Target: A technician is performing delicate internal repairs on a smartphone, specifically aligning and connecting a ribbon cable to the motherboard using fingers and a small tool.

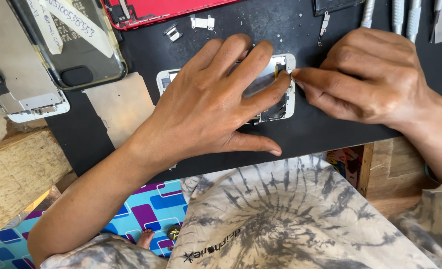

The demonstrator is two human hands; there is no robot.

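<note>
A white phone screen assembly [286, 102] lies face down on the black mat [300, 134] that covers the bench, about in the middle of the view. The left hand [216, 104] is spread flat over it, fingers splayed and pressing it down, so its grip is released rather than closed on anything; most of the assembly's back is hidden beneath this hand. The right hand [370, 74] comes in from the right, its thumb and forefinger pinched together at the assembly's right edge, where the left forefinger tip also meets them. Whatever small part that grip is clenched on is too small to tell.

Around the work: just left of the assembly lies a thin metal backing plate [121, 107], partly under the left wrist. Farther left, a phone in a clear case [76, 45] carries strips of white tape, and beside it a second white screen assembly [26, 97] rests at the mat's edge. At the top, a red phone housing [146, 12] lies open, with small metal brackets [202, 22] loose on the mat just below it. In the top right corner, a row of metal tool handles [405, 12] lies well clear of the right hand. Below the mat are the person's tie-dye shirt [290, 214] and a blue patterned floor covering [151, 204].
</note>
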